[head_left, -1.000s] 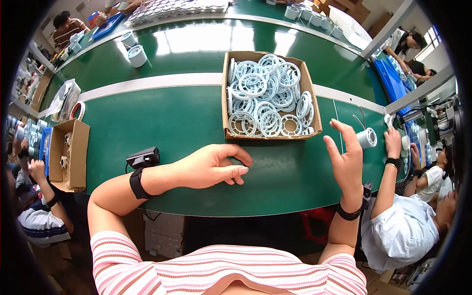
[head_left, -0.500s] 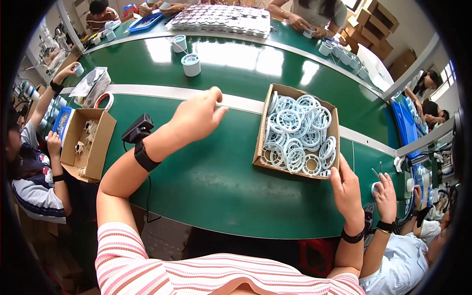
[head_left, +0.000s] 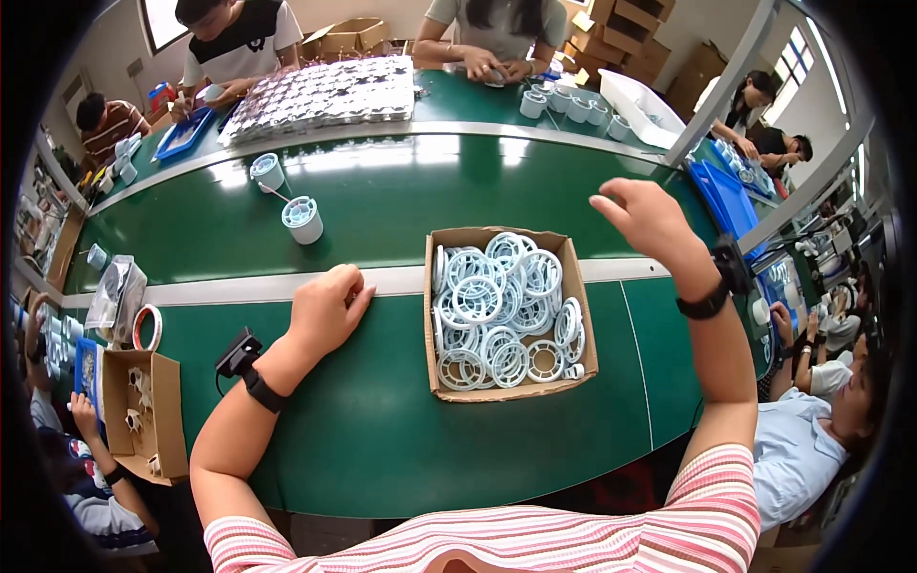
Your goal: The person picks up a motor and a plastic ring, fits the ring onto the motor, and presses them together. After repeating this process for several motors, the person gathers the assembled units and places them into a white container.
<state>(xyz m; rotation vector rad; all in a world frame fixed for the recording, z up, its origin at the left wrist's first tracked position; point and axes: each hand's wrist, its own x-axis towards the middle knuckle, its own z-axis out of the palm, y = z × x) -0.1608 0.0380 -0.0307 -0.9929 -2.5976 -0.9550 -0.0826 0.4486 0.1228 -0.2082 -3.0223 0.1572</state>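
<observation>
A shallow cardboard box (head_left: 585, 334) full of pale blue plastic rings (head_left: 511, 306) sits on the green table in front of me. My left hand (head_left: 330, 306) is left of the box, apart from it, above the pale strip at the table's far edge. Its fingers are loosely curled in, thumb beside them, and nothing shows in them. My right hand (head_left: 650, 215) is raised to the right of the box and beyond it, over the green conveyor belt. Its fingers are bent but apart from the thumb, with nothing between them. Both wrists wear black straps with small devices.
Two light blue spools (head_left: 303, 221) joined by a strand stand on the conveyor belt (head_left: 401, 205). At left are a carton of small white parts (head_left: 172, 411), a tape roll (head_left: 147, 328) and a clear plastic bag (head_left: 115, 296). Co-workers sit around; stacked white trays (head_left: 325, 95) lie across the belt.
My right hand has left the box's near right corner and moved up over the belt. My left hand's fingers have curled in more. The view has shifted, showing more of the far side.
</observation>
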